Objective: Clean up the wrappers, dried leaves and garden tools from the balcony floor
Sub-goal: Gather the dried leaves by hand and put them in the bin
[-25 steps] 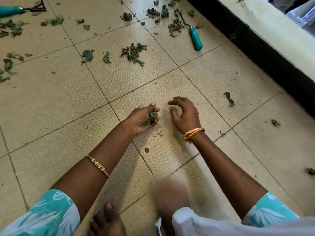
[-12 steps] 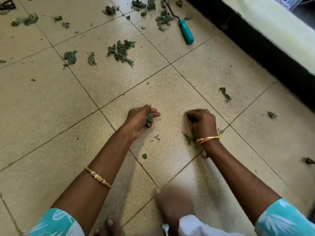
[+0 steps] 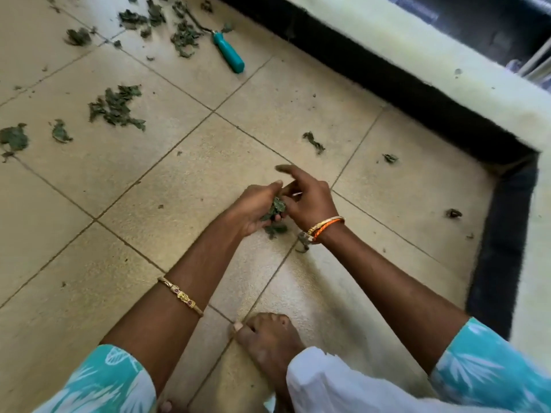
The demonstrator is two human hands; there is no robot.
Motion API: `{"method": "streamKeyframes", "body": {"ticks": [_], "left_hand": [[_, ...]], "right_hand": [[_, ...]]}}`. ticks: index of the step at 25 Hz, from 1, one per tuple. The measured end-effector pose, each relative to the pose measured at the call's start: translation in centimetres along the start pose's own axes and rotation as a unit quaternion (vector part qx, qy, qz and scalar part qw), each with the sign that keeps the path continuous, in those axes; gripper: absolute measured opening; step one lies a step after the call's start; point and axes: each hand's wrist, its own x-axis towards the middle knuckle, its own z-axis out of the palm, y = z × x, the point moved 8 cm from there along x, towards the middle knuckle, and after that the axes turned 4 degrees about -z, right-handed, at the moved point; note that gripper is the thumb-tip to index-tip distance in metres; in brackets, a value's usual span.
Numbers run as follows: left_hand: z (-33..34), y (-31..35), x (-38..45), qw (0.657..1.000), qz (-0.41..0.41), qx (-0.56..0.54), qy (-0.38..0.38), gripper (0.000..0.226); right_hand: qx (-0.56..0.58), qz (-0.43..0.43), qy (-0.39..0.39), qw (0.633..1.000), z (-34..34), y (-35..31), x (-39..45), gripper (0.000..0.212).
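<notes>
My left hand (image 3: pixel 253 208) is cupped above the beige floor tiles and holds a small clump of dried green leaves (image 3: pixel 275 208). My right hand (image 3: pixel 310 201) is pressed against it from the right, its fingers at the clump, the index finger raised. A few leaves (image 3: pixel 275 229) hang just below the hands. More dried leaves (image 3: pixel 116 108) lie scattered at the upper left. A garden tool with a teal handle (image 3: pixel 229 56) lies at the top centre among leaves (image 3: pixel 185 38). Single leaves (image 3: pixel 313 142) lie to the right.
A low pale wall with a black base (image 3: pixel 387 76) runs along the right and turns at the corner (image 3: pixel 507 234). My bare foot (image 3: pixel 268 338) rests on the tiles below the hands. Small leaf bits (image 3: pixel 453 213) sit near the corner.
My right hand has lifted off the floor and moved left to meet my left hand. Both hands have risen. The view has shifted right, showing the wall corner.
</notes>
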Motion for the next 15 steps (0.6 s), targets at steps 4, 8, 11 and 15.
{"method": "streamKeyframes", "body": {"ticks": [4,8,11,15], "left_hand": [[0.1,-0.3,0.7,0.998,-0.015,-0.053,0.019,0.027],[0.7,0.2,1.9,0.998,-0.02,-0.036,0.038,0.032],[1.7,1.2,3.0,0.999,-0.02,-0.009,0.043,0.028],[2.6,2.0,3.8,0.998,-0.01,0.014,0.054,0.024]], "right_hand": [[0.054,0.048,0.055,0.996,-3.2,2.7,-0.2,0.023],[-0.124,0.132,0.105,0.978,-9.1,10.7,1.9,0.037],[-0.232,0.22,0.035,0.947,-12.4,16.6,3.4,0.058],[-0.247,0.215,0.003,0.945,-13.0,19.6,4.3,0.052]]}}
